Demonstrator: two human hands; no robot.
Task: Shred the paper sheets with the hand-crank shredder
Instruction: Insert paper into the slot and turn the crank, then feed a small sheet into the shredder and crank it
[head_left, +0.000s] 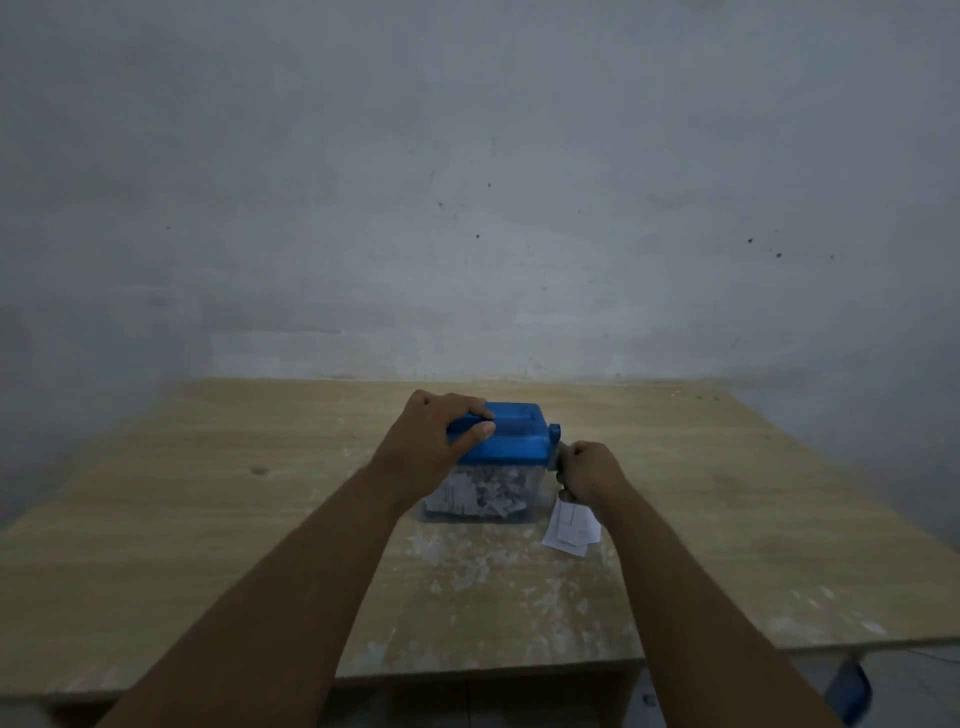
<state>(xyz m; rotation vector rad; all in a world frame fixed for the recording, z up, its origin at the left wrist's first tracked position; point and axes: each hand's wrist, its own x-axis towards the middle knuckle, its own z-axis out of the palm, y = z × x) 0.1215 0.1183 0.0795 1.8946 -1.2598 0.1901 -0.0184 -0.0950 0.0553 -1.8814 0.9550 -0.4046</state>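
One shredder (491, 486), left hand (431, 436) clamped on its lid (519, 439), right hand (589, 470) round its crank (559, 457), one paper pile (571, 527) beside.

The crank (559, 457), at the three o'clock side of the shredder (519, 439), is mostly buried in the gripping right hand (589, 470) — its knob cannot be seen. The left hand (426, 431) covers the shredder's nine o'clock end, and its wrist hides that side of the clear bin (483, 496). Print on the paper sheets (569, 527) is too small to read. At the frame's five o'clock, a blurred blue thing (852, 693) under the table (208, 519) is cut off by the edge — what it is cannot be told.
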